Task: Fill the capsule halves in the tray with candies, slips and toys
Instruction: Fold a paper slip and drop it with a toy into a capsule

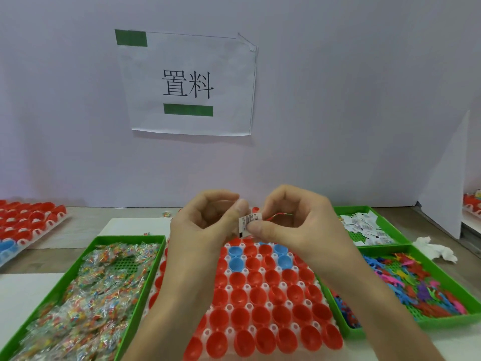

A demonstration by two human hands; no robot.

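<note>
Paper slip [250, 221] is pinched between left hand [200, 225] and right hand [294, 220]. Next it should drop into a capsule half [265, 250] below.

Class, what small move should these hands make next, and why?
Probably lower the slip into one of the capsule halves just below: the left hand and right hand both pinch it above the tray, and the halves in view look empty.

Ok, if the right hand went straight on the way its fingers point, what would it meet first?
Likely the left hand: the right hand points leftward at it, with only the small white printed paper slip pinched between them. Depth is unclear.
</note>
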